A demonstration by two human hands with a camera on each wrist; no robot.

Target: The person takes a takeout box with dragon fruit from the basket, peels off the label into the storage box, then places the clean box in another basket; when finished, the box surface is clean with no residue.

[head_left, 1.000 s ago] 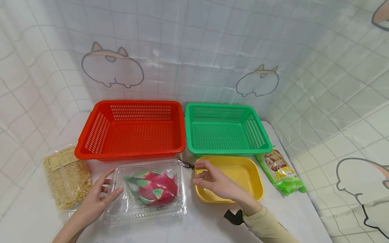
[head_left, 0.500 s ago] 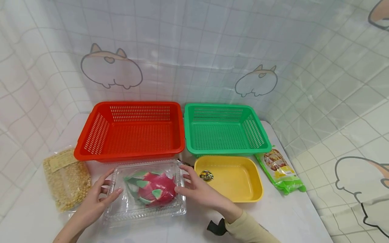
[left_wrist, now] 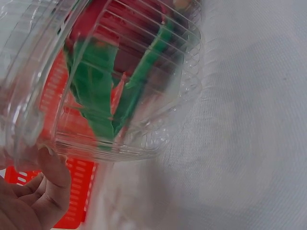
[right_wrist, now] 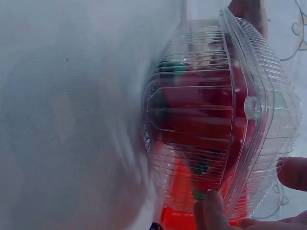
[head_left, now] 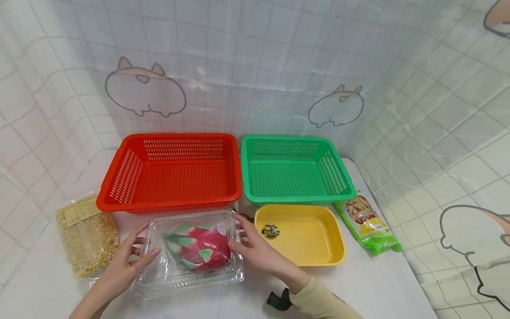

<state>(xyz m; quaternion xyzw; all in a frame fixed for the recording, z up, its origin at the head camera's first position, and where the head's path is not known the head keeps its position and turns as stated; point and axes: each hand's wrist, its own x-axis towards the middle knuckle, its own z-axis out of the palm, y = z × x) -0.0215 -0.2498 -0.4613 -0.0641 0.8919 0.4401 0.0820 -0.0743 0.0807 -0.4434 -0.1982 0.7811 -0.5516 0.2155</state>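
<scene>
A clear plastic clamshell box (head_left: 191, 282) with a lid lies on the white table, a dragon fruit (head_left: 208, 250) with pink skin and green scales inside it. My left hand (head_left: 129, 261) holds its left side, thumb over the lid and fingers at the rim (left_wrist: 53, 143). On the opposite side my right hand (head_left: 260, 250) grips the box, thumb on the lid; the right wrist view shows fingertips (right_wrist: 211, 203) beneath the rim. Parts of the fingers are hidden behind the box's edges in the head view.
Behind the box stands a red basket (head_left: 169, 206), with a green basket (head_left: 300, 199) to its right. A yellow tray (head_left: 311, 239) sits beside my right hand. A bag of yellow beans (head_left: 87, 235) lies left, a green food packet (head_left: 368, 223) right.
My right hand has moved left from over the yellow tray to the right side of the clamshell box and taken hold there. The left hand and the box have stayed put.
</scene>
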